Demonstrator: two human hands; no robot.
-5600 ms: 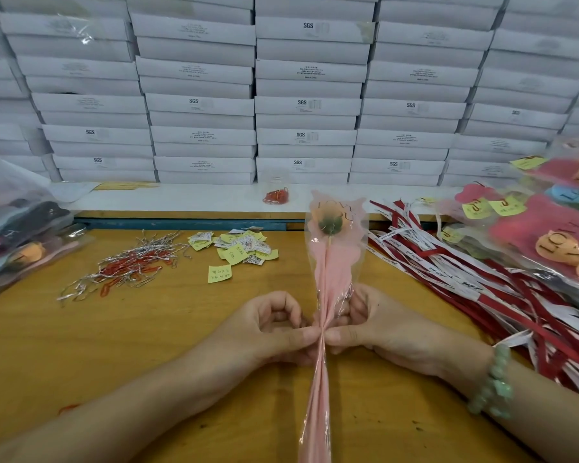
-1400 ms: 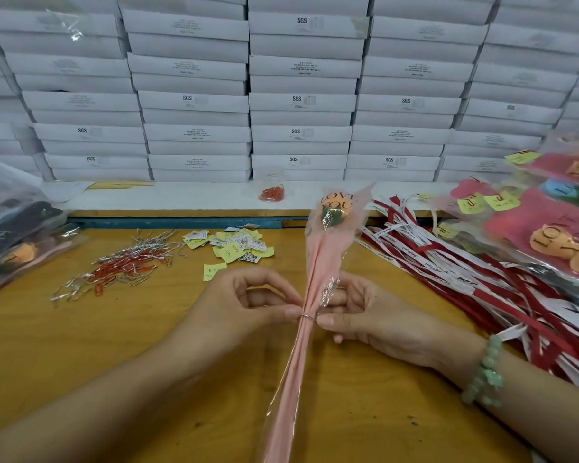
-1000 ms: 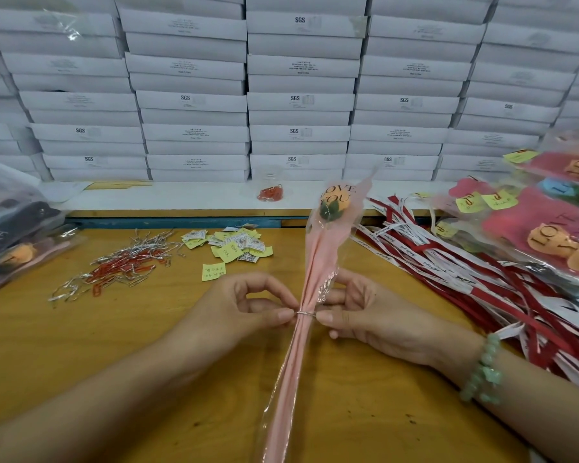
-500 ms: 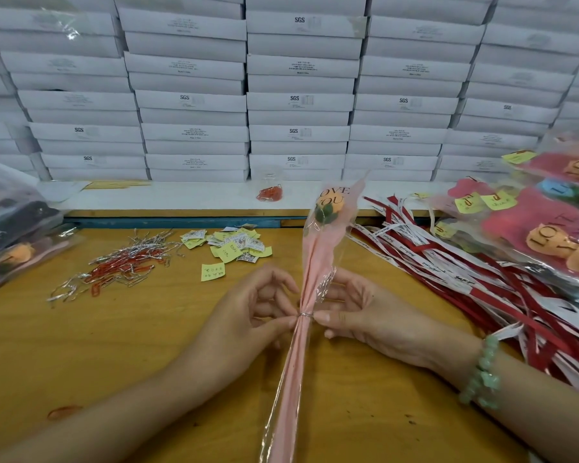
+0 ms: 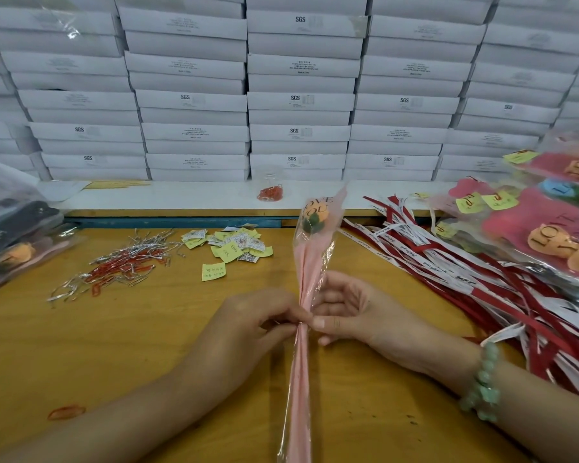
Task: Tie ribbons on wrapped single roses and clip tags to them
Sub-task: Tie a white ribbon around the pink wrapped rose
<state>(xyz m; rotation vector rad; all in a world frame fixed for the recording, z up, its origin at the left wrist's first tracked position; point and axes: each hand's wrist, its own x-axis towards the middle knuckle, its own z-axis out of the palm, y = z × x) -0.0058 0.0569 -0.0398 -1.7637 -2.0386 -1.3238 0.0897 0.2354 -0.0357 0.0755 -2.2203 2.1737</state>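
Head view, looking down on the bench (image 5: 114, 345), and both hands are right in the middle of it; the left hand (image 5: 248, 329) has its fingers curled, fingertips pinching the wrapped rose (image 5: 311, 262) at the narrow waist of its sleeve; the right hand (image 5: 355, 315) meets it from the other side, thumb pressed to the same spot, the other fingers loosely curled behind the wrap; whether anything thin sits between the fingertips is too small to tell. The rose is tilted, its orange head up and away towards the far edge, pink paper inside clear film, the tail running down past the near edge of the frame between the forearms; a green bead bracelet (image 5: 482, 385) sits on the right wrist.

Out to the right, a big sprawl of red and white ribbons (image 5: 448, 272); beyond them, a heap of finished roses (image 5: 549, 228) carrying yellow notes. Left of centre, a scatter of yellow tags (image 5: 234, 248); further left, a tangle of silver ties and red paper clips (image 5: 114, 272); one stray red clip (image 5: 66, 412) lies near the left forearm. Stacked white boxes (image 5: 298, 101) fill the back wall.
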